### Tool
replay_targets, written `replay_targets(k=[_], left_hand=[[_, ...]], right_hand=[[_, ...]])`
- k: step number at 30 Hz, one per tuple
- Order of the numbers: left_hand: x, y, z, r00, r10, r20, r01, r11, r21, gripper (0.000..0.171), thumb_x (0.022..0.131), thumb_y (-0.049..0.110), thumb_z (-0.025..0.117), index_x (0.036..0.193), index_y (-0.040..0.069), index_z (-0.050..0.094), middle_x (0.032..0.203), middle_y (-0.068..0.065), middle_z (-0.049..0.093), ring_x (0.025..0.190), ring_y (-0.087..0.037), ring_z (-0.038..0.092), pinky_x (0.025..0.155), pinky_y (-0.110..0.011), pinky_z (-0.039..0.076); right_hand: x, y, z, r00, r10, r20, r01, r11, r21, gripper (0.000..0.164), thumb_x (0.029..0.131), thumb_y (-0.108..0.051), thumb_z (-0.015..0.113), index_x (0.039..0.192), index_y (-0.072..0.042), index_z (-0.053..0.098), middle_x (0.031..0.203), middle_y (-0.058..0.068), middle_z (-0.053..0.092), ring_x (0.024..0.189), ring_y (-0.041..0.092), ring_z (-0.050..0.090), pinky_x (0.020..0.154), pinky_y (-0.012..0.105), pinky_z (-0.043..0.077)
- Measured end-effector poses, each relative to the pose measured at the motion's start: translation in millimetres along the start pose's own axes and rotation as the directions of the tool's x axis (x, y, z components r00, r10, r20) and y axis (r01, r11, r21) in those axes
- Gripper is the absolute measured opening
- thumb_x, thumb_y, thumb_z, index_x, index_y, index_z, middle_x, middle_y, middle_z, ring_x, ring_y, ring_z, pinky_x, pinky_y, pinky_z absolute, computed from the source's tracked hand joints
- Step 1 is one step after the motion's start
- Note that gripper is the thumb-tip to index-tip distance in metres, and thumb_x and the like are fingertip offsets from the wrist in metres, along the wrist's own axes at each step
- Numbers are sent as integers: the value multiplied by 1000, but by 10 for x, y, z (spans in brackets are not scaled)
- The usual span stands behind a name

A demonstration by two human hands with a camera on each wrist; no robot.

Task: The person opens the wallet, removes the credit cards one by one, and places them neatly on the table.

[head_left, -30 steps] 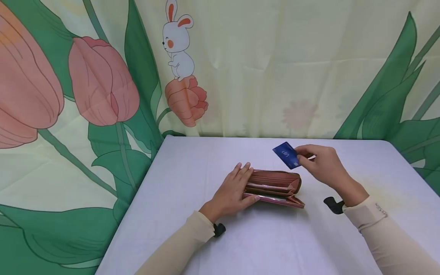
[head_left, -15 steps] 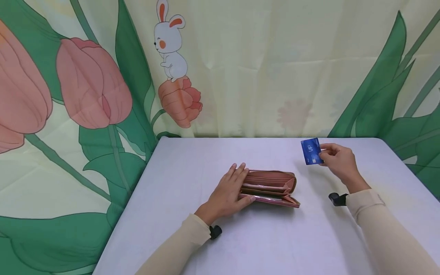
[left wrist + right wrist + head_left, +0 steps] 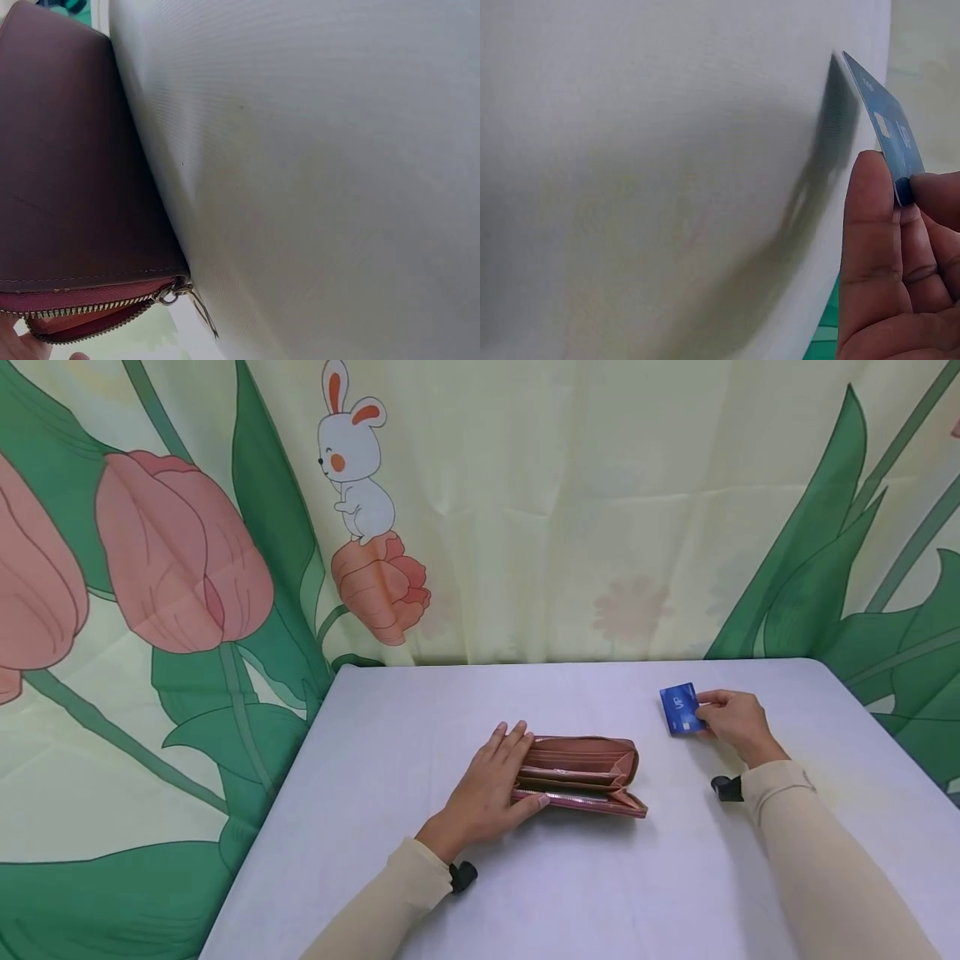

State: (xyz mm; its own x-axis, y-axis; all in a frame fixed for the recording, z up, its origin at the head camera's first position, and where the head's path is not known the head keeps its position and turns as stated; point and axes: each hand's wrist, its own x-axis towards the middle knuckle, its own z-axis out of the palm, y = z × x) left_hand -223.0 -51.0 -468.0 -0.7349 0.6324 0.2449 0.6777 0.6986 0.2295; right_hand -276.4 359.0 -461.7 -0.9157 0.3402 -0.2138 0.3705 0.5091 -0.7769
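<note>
A brown-pink zip wallet (image 3: 581,753) lies unzipped on the table, its pockets facing up. My left hand (image 3: 486,789) rests across its left end, fingers straight toward the back and thumb along the front edge. In the left wrist view, the wallet's dark outer side (image 3: 67,157) fills the left, with a zipper pull (image 3: 176,291) at its lower corner. To the right of the wallet, my right hand (image 3: 738,722) pinches a blue bank card (image 3: 678,708) between thumb and fingers. The right wrist view shows the card (image 3: 885,124) tilted up, its chip visible and its shadow on the cloth.
A white cloth (image 3: 585,885) covers the table, whose back edge meets a curtain (image 3: 510,527) printed with tulips, leaves and a rabbit. Black wrist cameras (image 3: 463,877) sit at the cuffs of both beige sleeves.
My right hand has carried the card rightward, away from over the wallet, turned it more upright, then lowered it toward the table. My left hand has stayed on the wallet while the head view shifted slightly.
</note>
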Motion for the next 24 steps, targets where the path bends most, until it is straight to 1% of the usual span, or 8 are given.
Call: replay_targets(k=[3,5,10,12,14,16,21,24], left_hand=[[-13,14,-14,1000,-4,5,4,1000,4,88,93,69,36,157,13,14,164,1,6,150,-24,1,119,-42,14],[-19,20,-22,1000,-6,6,5,1000,8,88,93,69,35,157,13,13,164,0,6,150,-23,-1,119,-41,13],[-25,22,-26,1000,3,-6,-3,1000,10,86,94,67,36,157,13,14,164,0,7,150,-21,-2,119,-40,12],[-25,21,-22,1000,4,-8,-4,1000,5,86,94,67,37,157,13,14,164,0,8,150,-21,-3,119,-40,12],[-24,18,-19,1000,5,-10,-5,1000,2,86,94,66,38,157,13,15,163,-1,8,150,-21,-3,119,-40,12],[-22,16,-16,1000,6,-11,-6,1000,-1,85,94,66,38,157,13,15,163,-1,8,150,-22,-2,119,-40,12],[-19,9,-12,1000,14,-16,-14,1000,2,85,94,65,39,156,12,15,163,-2,10,150,-27,4,119,-41,13],[-12,7,-8,1000,19,-18,-19,1000,5,85,94,65,38,156,11,16,163,-3,9,150,-26,2,119,-41,13]], right_hand=[[22,25,13,1000,24,8,-24,1000,1,47,95,-15,49,138,4,49,131,27,48,107,34,51,67,27,56],[31,37,22,1000,25,11,-25,1000,-1,47,95,-15,49,138,3,49,131,27,48,108,34,51,66,26,56],[46,45,46,1000,-25,-4,25,998,-53,46,93,-13,49,135,5,52,133,30,47,106,35,51,63,23,55],[52,45,56,999,-39,-11,38,996,-84,44,93,-13,49,133,6,53,133,31,47,105,36,52,60,22,54],[58,46,65,999,-45,-14,43,993,-113,43,94,-13,50,132,6,54,131,31,48,105,36,52,61,23,53],[59,46,71,999,-50,-20,46,989,-142,41,94,-12,51,131,6,55,130,31,50,105,37,52,65,27,52],[58,53,81,996,-78,-47,68,980,-187,38,93,-9,55,128,7,58,122,30,58,109,40,50,84,46,49],[54,59,91,993,-98,-63,84,976,-200,36,93,-7,56,126,7,59,118,29,61,110,41,52,88,50,47]])
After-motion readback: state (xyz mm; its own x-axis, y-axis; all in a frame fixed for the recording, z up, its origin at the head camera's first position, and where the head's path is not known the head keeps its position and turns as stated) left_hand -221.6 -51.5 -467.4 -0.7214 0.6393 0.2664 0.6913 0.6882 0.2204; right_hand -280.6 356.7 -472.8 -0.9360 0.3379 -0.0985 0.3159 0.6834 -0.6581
